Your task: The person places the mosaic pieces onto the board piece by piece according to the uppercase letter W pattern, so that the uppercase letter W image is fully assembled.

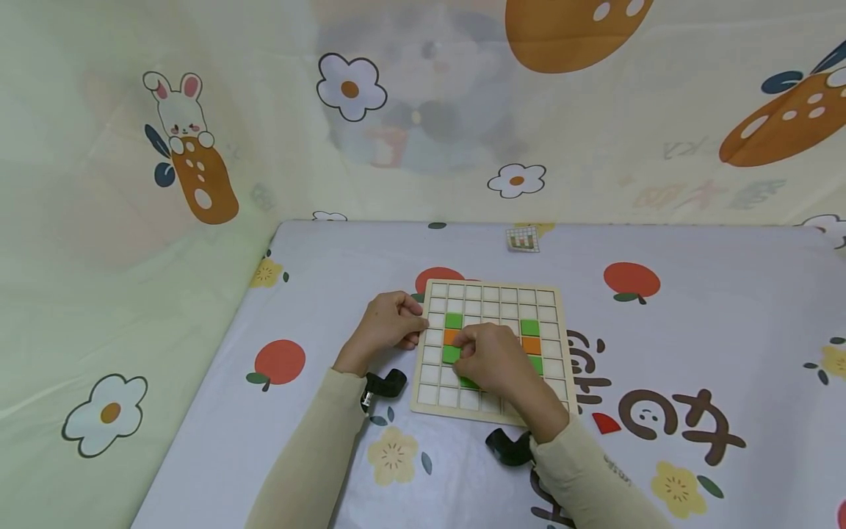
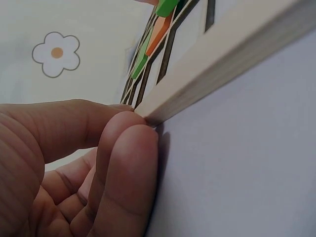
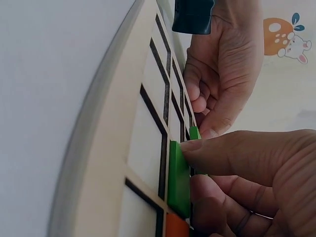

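A square wooden grid board (image 1: 419, 397) with pale cells lies on the table. In its left part stand a green tile (image 1: 454, 320), an orange tile (image 1: 450, 337) and another green tile (image 1: 451, 355); a matching group is on the right. My left hand (image 1: 388, 321) holds the board's left edge, thumb and index fingertip meeting there in the left wrist view. My right hand (image 1: 492, 356) reaches over the board and pinches a green tile (image 3: 196, 133) low in the left group, partly hidden by the thumb. Beside the thumb is a nearer green tile (image 3: 178, 182).
A small printed card (image 1: 523, 239) with a grid pattern lies near the table's back edge. Patterned cloth (image 1: 423, 198) hangs behind and at the left. A black wrist camera (image 1: 509, 447) sits under the right wrist, another (image 1: 386, 383) by the left.
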`<state>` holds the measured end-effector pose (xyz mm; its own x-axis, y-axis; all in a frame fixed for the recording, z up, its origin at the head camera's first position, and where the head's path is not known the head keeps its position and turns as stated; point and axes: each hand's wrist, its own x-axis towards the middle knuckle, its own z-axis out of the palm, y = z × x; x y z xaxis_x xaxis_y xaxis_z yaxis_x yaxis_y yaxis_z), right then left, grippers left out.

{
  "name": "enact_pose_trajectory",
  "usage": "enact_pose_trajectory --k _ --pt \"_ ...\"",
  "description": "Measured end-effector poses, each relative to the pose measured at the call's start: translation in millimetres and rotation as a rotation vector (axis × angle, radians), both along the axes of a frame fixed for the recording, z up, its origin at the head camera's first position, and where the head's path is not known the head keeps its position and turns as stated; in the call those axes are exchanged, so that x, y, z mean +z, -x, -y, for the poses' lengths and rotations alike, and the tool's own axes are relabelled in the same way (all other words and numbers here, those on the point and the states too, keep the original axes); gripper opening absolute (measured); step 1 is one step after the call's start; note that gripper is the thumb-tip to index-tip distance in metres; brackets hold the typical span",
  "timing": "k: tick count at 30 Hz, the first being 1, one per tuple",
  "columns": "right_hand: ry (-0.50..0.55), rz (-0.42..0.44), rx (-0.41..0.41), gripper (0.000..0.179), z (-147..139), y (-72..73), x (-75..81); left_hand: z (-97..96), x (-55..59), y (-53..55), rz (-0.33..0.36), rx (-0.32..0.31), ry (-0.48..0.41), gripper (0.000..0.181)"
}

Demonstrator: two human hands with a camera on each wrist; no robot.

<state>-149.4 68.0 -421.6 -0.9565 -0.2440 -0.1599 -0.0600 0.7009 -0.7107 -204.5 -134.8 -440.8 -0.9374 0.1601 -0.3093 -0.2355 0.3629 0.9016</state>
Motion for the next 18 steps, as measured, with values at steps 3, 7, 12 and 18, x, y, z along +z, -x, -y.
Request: enact_pose_trajectory --k 3,7,12,18 --pt "-0.005 -0.005 0.001 0.02 0.5 -0.1 0.5 0.4 -0.5 0.0 0.001 0.0 -0.002 0.019" --pt "-0.006 -0.012 0.005 0.02 0.9 -0.5 1.0 0.9 -1.3 0.4 0.001 0.0 -0.004 0.019" --pt "-0.002 -0.015 0.009 0.019 0.5 -1.0 0.7 1.0 -1.8 1.0 0.002 -0.001 -0.008 0.019" --pt "0.007 -0.025 0.012 0.019 0.4 -1.1 -0.4 0.9 -1.5 1.3 0.009 0.001 -0.014 0.019"
